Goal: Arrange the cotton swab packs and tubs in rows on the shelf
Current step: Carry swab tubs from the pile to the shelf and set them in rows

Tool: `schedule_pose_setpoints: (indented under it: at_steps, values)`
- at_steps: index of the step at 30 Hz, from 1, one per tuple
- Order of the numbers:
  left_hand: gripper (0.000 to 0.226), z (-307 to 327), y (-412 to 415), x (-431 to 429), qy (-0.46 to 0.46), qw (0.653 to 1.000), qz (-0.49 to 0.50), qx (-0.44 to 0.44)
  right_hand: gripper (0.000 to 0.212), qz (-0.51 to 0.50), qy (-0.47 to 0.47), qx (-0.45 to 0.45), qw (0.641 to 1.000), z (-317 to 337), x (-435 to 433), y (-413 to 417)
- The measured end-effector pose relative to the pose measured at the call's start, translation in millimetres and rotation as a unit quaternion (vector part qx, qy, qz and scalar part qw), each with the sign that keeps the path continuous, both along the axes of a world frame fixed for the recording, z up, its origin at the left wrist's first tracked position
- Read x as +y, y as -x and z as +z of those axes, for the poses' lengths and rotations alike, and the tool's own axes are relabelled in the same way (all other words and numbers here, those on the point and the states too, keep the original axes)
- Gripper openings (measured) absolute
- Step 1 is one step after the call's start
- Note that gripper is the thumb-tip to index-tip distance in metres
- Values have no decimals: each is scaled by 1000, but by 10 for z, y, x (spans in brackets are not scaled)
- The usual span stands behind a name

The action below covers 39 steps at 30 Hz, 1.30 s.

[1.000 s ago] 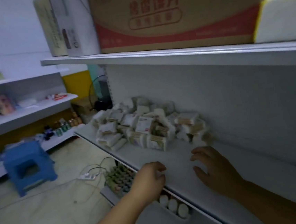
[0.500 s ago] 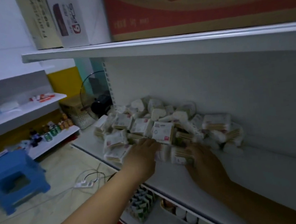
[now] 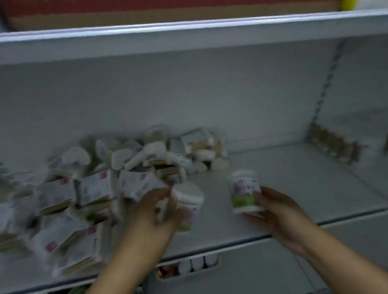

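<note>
A loose heap of cotton swab packs (image 3: 91, 194) and small white tubs covers the left half of the white shelf (image 3: 298, 184). My left hand (image 3: 152, 215) grips a round tub of swabs (image 3: 187, 202), tilted, at the heap's right edge. My right hand (image 3: 275, 212) holds a second round tub (image 3: 244, 191) upright, its base just above the shelf near the front edge. Both tubs have white lids and a flowered label. The picture is blurred.
A brown and red carton (image 3: 174, 1) sits on the shelf above. Brownish packs (image 3: 332, 145) stand in a row at the far right of the shelf. Below the front edge (image 3: 221, 246), small white bottles (image 3: 197, 264) show on a lower shelf.
The view swung right to face the shelf. Both hands, which were reaching into the heap, have come away to the right, each now holding a round tub.
</note>
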<state>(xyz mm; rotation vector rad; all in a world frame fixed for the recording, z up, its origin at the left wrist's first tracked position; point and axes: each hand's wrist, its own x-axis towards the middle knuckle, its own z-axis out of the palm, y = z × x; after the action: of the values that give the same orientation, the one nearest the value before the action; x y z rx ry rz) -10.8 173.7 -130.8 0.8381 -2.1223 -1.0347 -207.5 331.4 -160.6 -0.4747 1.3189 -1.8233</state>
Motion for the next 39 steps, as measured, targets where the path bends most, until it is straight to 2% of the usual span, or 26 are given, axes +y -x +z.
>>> schedule_pose_setpoints:
  at_steps: [1,3,4,6,11,16,19,24,29,35,39]
  values:
    - [16,-12,84,128,-124,991,-24,54,34,-8,11,-28,1000,21,115,-14]
    - [19,-85,269,382,-316,937,-64,138,37,-21,17,-47,999,49,337,-30]
    - [23,-114,366,505,-385,906,-78,157,35,-29,18,-48,998,62,453,-31]
    - [24,-141,548,759,-448,871,-107,172,31,-55,23,-52,997,81,702,-4]
    - [43,-126,1007,1423,-469,842,-193,185,37,-96,43,-58,993,121,1381,175]
    - [45,-124,1617,2324,-455,833,-268,166,54,-156,15,15,988,137,2358,558]
    - [52,-135,2012,2976,-454,825,-304,147,51,-187,-2,62,980,144,3023,856]
    - [57,-147,2635,3863,-440,829,-328,110,45,-236,-1,66,970,101,3966,1299]
    - [66,-155,3160,4466,-445,823,-348,67,63,-245,-15,58,968,46,4610,1687]
    - [72,-310,3985,4986,-482,803,-348,48,64,-318,-41,52,946,-230,5051,2383]
    - [53,-437,4717,5208,-499,789,-354,65,64,-383,-65,54,920,-304,5211,3060]
